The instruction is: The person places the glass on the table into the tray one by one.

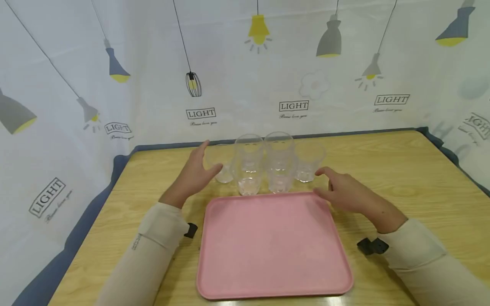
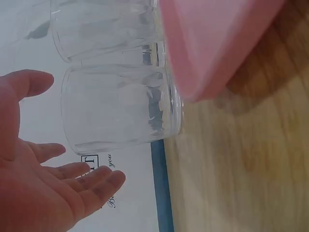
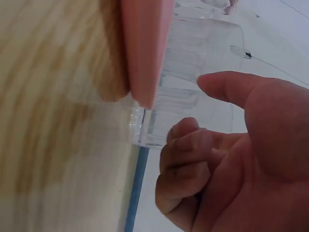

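Observation:
Several clear glasses stand upright in a cluster behind the pink tray (image 1: pixel 273 246); overlap hides how many there are. Beside the leftmost glass (image 1: pixel 225 172) is my left hand (image 1: pixel 195 172), its thumb and fingers spread and holding nothing. The left wrist view has a gap between that palm and the nearest glass (image 2: pixel 120 108). My right hand (image 1: pixel 344 191) is by the rightmost glass (image 1: pixel 306 170) and the tray's far right corner. Its fingers are bent with the thumb extended, and nothing is held; whether a fingertip touches the glass, I cannot tell.
The wooden table (image 1: pixel 405 178) carries the tray and glasses. A white cloth (image 1: pixel 237 76) printed with lamps hangs behind and at both sides, its blue edge running along the table's back. A dark strap (image 1: pixel 373 245) is at the right sleeve.

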Demonstrator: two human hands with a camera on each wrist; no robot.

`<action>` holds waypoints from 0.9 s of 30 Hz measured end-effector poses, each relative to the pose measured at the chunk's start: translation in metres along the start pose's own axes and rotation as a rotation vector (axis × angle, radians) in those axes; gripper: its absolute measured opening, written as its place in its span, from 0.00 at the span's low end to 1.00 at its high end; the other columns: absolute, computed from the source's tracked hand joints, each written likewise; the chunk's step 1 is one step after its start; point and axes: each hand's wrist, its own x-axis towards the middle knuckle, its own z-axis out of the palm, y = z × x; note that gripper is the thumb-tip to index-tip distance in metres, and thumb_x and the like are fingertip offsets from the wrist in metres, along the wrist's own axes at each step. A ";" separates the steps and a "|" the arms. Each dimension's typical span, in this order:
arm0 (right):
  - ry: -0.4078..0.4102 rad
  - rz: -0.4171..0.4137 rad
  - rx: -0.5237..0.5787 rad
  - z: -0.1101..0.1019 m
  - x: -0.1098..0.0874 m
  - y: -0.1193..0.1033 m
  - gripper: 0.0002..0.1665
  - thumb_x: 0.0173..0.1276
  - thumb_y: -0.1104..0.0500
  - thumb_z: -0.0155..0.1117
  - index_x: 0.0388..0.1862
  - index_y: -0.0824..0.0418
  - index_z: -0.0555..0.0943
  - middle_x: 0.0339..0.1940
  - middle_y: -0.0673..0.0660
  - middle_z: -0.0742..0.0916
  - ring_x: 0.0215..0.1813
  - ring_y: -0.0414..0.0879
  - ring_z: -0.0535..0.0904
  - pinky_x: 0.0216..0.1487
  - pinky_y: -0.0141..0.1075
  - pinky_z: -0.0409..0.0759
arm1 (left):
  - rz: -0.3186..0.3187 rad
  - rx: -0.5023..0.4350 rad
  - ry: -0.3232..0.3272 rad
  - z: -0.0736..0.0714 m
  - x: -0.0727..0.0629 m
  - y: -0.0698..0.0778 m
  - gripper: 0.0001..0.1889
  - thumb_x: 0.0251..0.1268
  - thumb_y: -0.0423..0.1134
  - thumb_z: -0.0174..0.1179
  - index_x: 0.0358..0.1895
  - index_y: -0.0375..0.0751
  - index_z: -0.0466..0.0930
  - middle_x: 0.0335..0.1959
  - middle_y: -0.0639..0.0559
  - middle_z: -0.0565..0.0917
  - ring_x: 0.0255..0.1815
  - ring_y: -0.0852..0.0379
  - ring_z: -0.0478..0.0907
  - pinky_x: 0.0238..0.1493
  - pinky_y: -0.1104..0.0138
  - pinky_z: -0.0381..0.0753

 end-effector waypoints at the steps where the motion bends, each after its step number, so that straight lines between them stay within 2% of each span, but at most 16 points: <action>1: -0.016 0.009 -0.003 0.002 0.001 0.002 0.36 0.75 0.49 0.59 0.73 0.64 0.61 0.21 0.53 0.77 0.19 0.45 0.70 0.23 0.38 0.70 | -0.012 -0.013 -0.009 0.000 0.000 -0.002 0.46 0.72 0.54 0.56 0.82 0.52 0.36 0.82 0.43 0.45 0.81 0.41 0.49 0.75 0.40 0.56; 5: -0.057 0.014 -0.001 0.007 0.003 0.006 0.41 0.75 0.49 0.59 0.77 0.65 0.57 0.19 0.52 0.76 0.18 0.43 0.69 0.23 0.38 0.70 | -0.028 -0.034 -0.026 0.002 0.000 -0.006 0.48 0.71 0.54 0.58 0.82 0.54 0.34 0.83 0.44 0.46 0.80 0.40 0.52 0.74 0.40 0.58; 10: -0.091 -0.011 0.005 0.008 0.002 0.011 0.40 0.76 0.52 0.58 0.78 0.67 0.56 0.17 0.50 0.75 0.17 0.42 0.66 0.23 0.37 0.69 | -0.005 -0.024 -0.035 0.005 0.002 -0.005 0.49 0.70 0.56 0.60 0.82 0.54 0.34 0.82 0.44 0.48 0.79 0.39 0.57 0.74 0.41 0.60; 14: -0.137 -0.020 0.007 0.008 0.001 0.014 0.39 0.76 0.55 0.58 0.78 0.68 0.56 0.18 0.51 0.77 0.16 0.42 0.70 0.23 0.37 0.72 | 0.012 -0.001 -0.030 0.007 0.005 -0.003 0.50 0.69 0.55 0.61 0.82 0.54 0.35 0.82 0.44 0.48 0.77 0.39 0.59 0.73 0.42 0.63; 22: -0.200 -0.040 0.031 0.007 0.001 0.018 0.35 0.75 0.58 0.59 0.76 0.64 0.61 0.21 0.53 0.79 0.16 0.45 0.75 0.22 0.39 0.76 | 0.052 0.047 0.020 0.010 0.008 0.000 0.46 0.68 0.51 0.64 0.81 0.49 0.44 0.79 0.39 0.55 0.75 0.39 0.61 0.72 0.44 0.65; 27: -0.227 -0.044 0.045 0.007 0.000 0.019 0.34 0.75 0.57 0.60 0.76 0.62 0.62 0.23 0.53 0.79 0.18 0.45 0.76 0.24 0.39 0.77 | 0.031 0.035 0.046 0.012 0.006 -0.002 0.47 0.66 0.52 0.65 0.80 0.49 0.46 0.78 0.40 0.58 0.74 0.40 0.63 0.70 0.44 0.68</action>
